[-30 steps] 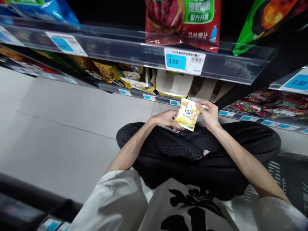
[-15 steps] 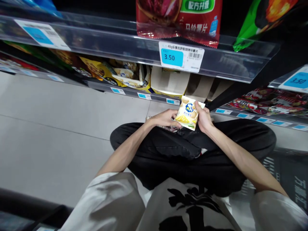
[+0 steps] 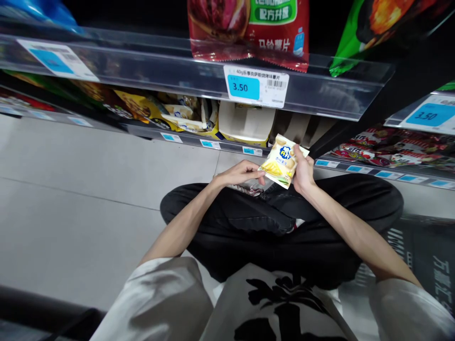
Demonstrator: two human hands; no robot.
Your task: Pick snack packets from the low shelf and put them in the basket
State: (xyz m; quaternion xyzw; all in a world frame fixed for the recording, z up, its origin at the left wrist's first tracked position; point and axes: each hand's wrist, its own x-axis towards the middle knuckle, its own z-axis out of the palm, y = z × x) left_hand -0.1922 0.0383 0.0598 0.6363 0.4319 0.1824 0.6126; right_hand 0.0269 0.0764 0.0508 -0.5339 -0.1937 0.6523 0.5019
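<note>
A small cream and yellow snack bag [image 3: 279,161] with a blue logo is held above my crossed legs, its printed front facing up. My right hand [image 3: 303,171] grips its right side, thumb on the front and fingers behind. At the bag's lower left corner, my left hand [image 3: 242,173] pinches the edge between its fingertips. Just beyond the bag, on the bottom shelf, stands an open display carton [image 3: 247,121] with a pale inside. Left of it, another carton [image 3: 190,124] holds several similar small bags.
A clear shelf lip [image 3: 142,78] with a price tag [image 3: 256,86] juts out above my hands. A red chip bag [image 3: 249,35] overhangs it. Red packets [image 3: 384,150] fill the lower right shelf. A dark grey crate or basket [image 3: 423,255] stands at my right; grey floor tiles [image 3: 88,180] lie left.
The bag has risen slightly and tilted, carried by my right hand. My left hand has slid toward its corner and overlaps it less. The view has shifted a little.
</note>
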